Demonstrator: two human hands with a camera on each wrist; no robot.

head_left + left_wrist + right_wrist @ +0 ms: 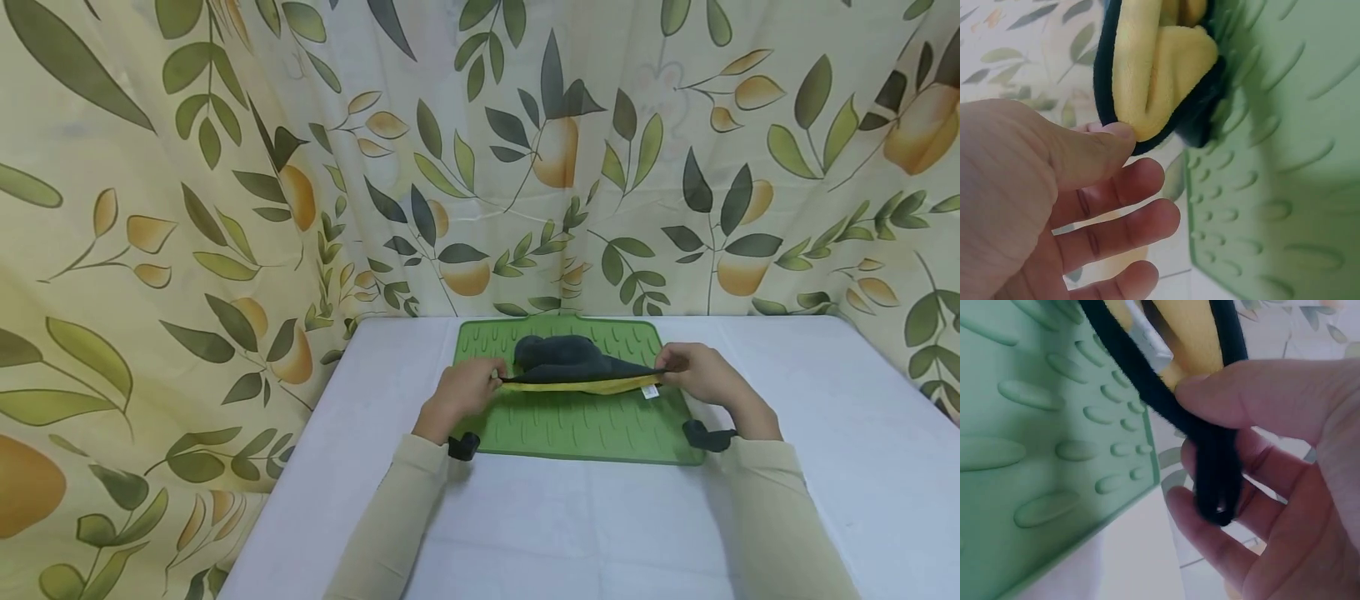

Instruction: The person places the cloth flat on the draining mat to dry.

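Observation:
A dark grey cloth (572, 360) with a yellow underside (1154, 75) and black edging (1166, 406) lies bunched over a green ribbed mat (577, 417). My left hand (467, 390) pinches the cloth's left corner between thumb (1088, 153) and forefinger, the other fingers loose below. My right hand (699, 375) pinches the right corner, thumb (1254, 394) pressing the black edge against the fingers. The near edge of the cloth is stretched taut between both hands, just above the mat. A small white tag (649, 392) hangs near the right hand.
The mat (1285, 187) (1029, 462) rests on a white table (570, 517). A curtain with a leaf and fruit print (480, 150) hangs close behind and to the left. The table's left edge (300, 450) drops off beside my left arm.

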